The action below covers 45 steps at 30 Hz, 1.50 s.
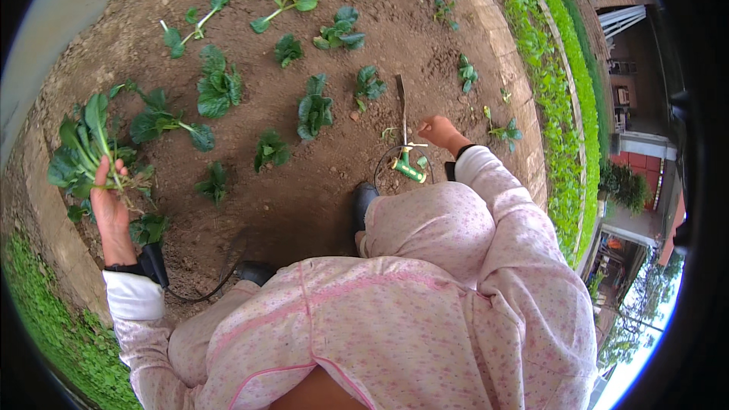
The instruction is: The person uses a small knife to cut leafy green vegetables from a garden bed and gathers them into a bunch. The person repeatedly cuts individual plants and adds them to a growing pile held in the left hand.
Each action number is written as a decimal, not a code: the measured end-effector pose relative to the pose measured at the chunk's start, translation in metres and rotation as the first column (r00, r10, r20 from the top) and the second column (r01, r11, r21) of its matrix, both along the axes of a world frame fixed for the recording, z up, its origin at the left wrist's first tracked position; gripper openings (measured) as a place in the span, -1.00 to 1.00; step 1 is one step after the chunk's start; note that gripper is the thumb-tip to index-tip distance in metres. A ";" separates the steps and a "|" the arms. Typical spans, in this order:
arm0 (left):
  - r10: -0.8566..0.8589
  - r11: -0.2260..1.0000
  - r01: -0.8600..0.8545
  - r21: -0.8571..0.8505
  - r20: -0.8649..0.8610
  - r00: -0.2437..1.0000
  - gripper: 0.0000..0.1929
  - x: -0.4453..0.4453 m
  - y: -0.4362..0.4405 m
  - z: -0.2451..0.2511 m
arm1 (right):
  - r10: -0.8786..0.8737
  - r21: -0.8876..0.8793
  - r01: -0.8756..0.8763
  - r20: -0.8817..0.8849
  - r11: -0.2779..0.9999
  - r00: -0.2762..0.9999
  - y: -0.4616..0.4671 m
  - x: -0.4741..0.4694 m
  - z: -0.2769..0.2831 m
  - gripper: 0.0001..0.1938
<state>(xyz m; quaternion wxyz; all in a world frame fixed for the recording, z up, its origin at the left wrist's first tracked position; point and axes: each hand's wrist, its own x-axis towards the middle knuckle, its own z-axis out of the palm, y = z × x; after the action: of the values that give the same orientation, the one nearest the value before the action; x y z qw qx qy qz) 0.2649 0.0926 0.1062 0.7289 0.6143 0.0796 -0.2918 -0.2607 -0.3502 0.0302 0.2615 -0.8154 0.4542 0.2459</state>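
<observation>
My left hand [109,205] is closed round a bunch of leafy green plants [85,151] at the left, with thin roots hanging from it. My right hand [437,130] is above the soil right of centre, its fingers curled; whether anything small is between them cannot be told. Just left of it, a hand tool with a green handle [409,172] and a narrow metal blade [402,103] lies on the soil. Bits of leaf are beside the handle. Leafy plants stand in the soil ahead, among them one near the middle [314,108] and one farther left [216,84].
Pulled plants lie on the soil at the far left [196,28] and far middle [283,8]. A pale path edge [504,40] borders the bed on the right, with rows of bright green plants [549,85] beyond. My dark boots [363,204] are on the soil. A cable runs beside my left wrist.
</observation>
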 end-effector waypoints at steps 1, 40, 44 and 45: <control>0.011 1.000 -0.011 0.006 -0.003 1.000 -0.73 0.004 0.001 -0.001 | -0.047 0.058 0.048 -0.016 0.997 0.999 0.005 -0.008 -0.008 -0.77; -0.030 0.999 0.025 -0.028 -0.201 0.979 -0.83 0.040 0.020 0.016 | -0.054 -0.341 0.137 0.242 0.930 0.969 0.076 -0.015 0.054 -0.70; 0.111 0.965 -0.060 0.253 -0.193 0.975 -0.68 0.035 0.006 0.025 | -0.287 -0.287 0.356 0.258 0.889 0.923 0.045 -0.012 0.075 -0.68; 0.127 0.976 -0.078 0.203 -0.241 0.962 -0.64 0.035 0.002 0.026 | -0.257 -0.297 0.316 0.221 0.901 0.941 0.039 -0.006 0.078 -0.68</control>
<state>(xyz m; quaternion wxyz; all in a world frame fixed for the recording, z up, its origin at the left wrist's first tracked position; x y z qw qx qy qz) 0.2998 0.0947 0.1320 0.6644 0.6345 0.2310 -0.3203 -0.2672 -0.3109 0.1087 0.1948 -0.7900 0.5790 0.0526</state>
